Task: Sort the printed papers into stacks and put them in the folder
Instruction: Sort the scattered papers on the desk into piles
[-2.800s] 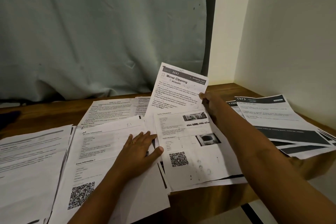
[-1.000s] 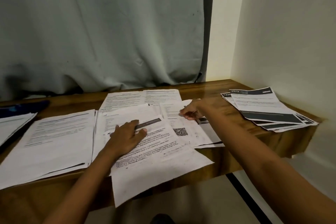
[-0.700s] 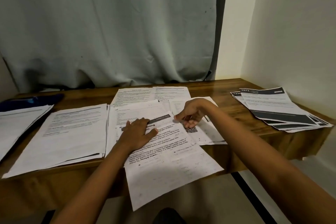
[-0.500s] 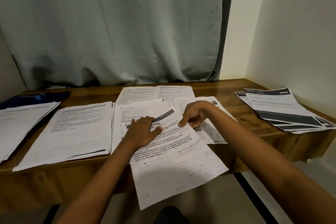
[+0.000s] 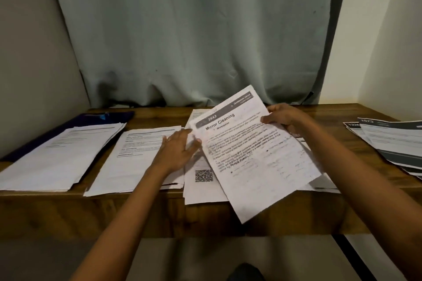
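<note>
Right hand (image 5: 285,118) pinches the Mirror Cleaning sheet (image 5: 258,162) at its edge — left hand (image 5: 177,153), fingers straight.

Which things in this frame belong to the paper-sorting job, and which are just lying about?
Job: Mirror Cleaning sheet, pinched by right hand; left hand resting on papers; QR-code sheet; far-left stack; middle stack; dark-banded stack; blue folder.
Just there: curtain; wall; wooden table.

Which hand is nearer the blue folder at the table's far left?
Left. The left hand lies flat on the centre papers, to the right of the blue folder; the right hand grips the Mirror Cleaning sheet, even farther right.
</note>
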A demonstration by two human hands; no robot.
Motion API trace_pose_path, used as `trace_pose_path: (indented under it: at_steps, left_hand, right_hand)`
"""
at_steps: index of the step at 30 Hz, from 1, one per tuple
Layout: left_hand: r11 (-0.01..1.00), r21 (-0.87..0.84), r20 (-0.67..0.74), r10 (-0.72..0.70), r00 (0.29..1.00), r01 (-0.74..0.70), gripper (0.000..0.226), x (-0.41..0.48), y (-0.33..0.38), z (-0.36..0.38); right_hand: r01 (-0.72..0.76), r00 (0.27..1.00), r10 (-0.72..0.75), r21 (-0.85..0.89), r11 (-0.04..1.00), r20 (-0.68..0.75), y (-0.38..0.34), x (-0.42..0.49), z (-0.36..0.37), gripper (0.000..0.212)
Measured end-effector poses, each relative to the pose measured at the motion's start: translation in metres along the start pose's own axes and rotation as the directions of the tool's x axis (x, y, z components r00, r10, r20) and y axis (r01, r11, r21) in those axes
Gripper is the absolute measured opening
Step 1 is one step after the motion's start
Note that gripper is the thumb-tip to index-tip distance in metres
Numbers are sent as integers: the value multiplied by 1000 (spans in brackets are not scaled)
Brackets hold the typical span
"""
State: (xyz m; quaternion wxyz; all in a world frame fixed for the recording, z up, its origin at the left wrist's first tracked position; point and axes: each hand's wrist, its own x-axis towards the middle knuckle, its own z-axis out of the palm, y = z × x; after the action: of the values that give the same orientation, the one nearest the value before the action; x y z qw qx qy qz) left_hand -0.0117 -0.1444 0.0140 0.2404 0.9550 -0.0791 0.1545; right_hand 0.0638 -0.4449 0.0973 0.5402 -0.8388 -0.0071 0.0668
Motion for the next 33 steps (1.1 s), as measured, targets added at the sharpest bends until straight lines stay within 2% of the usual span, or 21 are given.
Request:
trace_pose_path:
  at_steps: [5, 7, 11, 14, 19, 25, 27, 29, 31, 32, 33]
  left_hand:
    - [987, 72, -91, -140, 986, 147, 88, -23, -67, -38]
    - [971, 123, -149, -185, 971, 204, 87, -35, -99, -55]
    - [897, 142, -287, -368, 884, 419, 62, -61, -155, -82]
    - [837, 148, -288, -474, 832, 528, 53, -77, -187, -96]
    - [799, 240, -147, -532, 834, 552, 53, -91, -207, -99]
    - [812, 265, -199, -482, 853, 520, 47, -97, -208, -94]
    - [827, 149, -230, -505, 832, 543, 49, -97, -206, -94]
    - [827, -90, -280, -556, 782, 556, 56, -98, -199, -100]
    - [766, -394, -342, -636, 692, 508, 62, -100, -193, -111]
    - [731, -499, -368, -665, 650, 465, 61, -103, -191, -117]
    - [731, -533, -407, -663, 629, 426, 60, -107, -191, -123]
  right_hand:
    - [123, 992, -115, 152, 981, -58, -9, 14, 39, 23]
    - [177, 982, -163, 172, 969, -92, -13, 20, 61, 25]
    - [235, 969, -212, 206, 950, -130, -21, 32, 109, 18]
    - [247, 963, -220, 189, 950, -153, -29, 42, 149, 18]
    - [219, 974, -202, 183, 959, -107, -47, 48, 214, 19]
    - [241, 969, -234, 91, 966, -81, -71, 46, 275, 14]
    - [230, 973, -225, 101, 968, -54, -79, 49, 294, 12]
    - [221, 975, -218, 84, 972, -43, -87, 50, 313, 15]
    - [220, 975, -217, 75, 973, -40, -95, 52, 332, 18]
    - [222, 975, -220, 79, 972, -35, -98, 53, 341, 21]
    - [223, 975, -221, 81, 971, -29, -101, 55, 352, 24]
